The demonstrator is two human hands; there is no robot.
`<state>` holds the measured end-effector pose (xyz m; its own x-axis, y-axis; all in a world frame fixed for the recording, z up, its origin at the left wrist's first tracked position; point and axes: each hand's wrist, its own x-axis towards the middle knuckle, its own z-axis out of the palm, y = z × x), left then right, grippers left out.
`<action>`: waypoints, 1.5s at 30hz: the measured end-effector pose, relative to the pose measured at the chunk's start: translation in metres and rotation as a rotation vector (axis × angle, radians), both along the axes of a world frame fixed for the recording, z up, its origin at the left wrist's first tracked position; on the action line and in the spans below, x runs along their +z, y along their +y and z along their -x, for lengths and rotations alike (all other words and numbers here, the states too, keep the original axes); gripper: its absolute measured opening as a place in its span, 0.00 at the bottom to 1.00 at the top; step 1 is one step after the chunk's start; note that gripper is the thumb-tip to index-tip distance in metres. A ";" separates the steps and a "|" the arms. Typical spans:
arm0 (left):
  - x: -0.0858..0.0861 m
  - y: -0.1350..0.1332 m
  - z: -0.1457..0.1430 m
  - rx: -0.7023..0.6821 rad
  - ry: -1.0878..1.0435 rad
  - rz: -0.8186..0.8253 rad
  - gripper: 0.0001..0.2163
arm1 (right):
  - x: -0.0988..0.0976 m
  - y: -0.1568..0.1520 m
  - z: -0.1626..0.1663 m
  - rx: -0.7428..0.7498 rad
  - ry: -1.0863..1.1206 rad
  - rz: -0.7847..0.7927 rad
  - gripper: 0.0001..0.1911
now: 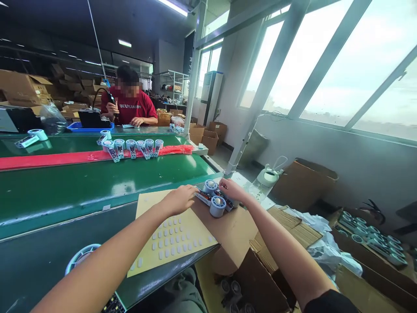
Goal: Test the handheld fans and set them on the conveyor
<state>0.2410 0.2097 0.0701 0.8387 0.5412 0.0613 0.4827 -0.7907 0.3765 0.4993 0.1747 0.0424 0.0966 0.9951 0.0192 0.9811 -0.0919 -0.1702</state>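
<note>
Reaching forward over the desk [48,261], I have both hands at the small cluster of grey, drum-shaped devices [217,205] sitting on the cardboard flap [234,230] at the desk's far corner. My right hand [232,189] is curled over the back of the cluster, fingers closed on one unit, which looks like a steadying hold so the round heads do not roll; my left hand [180,199] is loosely curled, fingertips touching the near end of the same cluster, though I cannot tell whether it actually grips anything. Just beside my left hand lies a tan sheet of small pale pads [171,239], kept close, I judge, so the pads are within reach of the units. Below the desk edge an open carton [241,291] holds more round units, and a tray of similar ones [368,237] sits off to the right near the floor. Across the green conveyor belt [81,182] a row of finished-looking units [133,148] lies along a red strip [48,159], and a person in a red shirt [130,108] works at the far side.
</note>
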 end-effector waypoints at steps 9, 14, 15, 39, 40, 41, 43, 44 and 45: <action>-0.041 0.067 -0.051 -0.047 0.100 0.129 0.18 | 0.004 0.005 -0.005 0.086 0.037 0.144 0.10; -0.041 0.090 -0.056 -0.110 0.090 0.310 0.15 | 0.004 0.004 -0.008 0.107 0.061 0.163 0.12; -0.041 0.092 -0.057 -0.125 0.080 0.346 0.15 | 0.004 0.004 -0.008 0.112 0.061 0.155 0.12; -0.009 0.061 -0.068 -0.349 0.239 0.134 0.12 | 0.006 0.005 0.001 0.023 -0.123 0.321 0.14; -0.008 0.057 -0.070 -0.344 0.255 0.088 0.12 | 0.008 0.006 0.003 0.010 -0.135 0.341 0.14; -0.007 0.054 -0.072 -0.340 0.269 0.048 0.11 | 0.009 0.006 0.005 -0.006 -0.145 0.360 0.14; -0.006 0.050 -0.074 -0.338 0.289 -0.007 0.11 | 0.011 0.007 0.009 -0.041 -0.166 0.390 0.15; -0.006 0.050 -0.075 -0.342 0.294 -0.022 0.11 | 0.012 0.008 0.011 -0.057 -0.175 0.399 0.15; -0.006 0.049 -0.075 -0.349 0.294 -0.031 0.11 | 0.013 0.008 0.013 -0.072 -0.183 0.404 0.15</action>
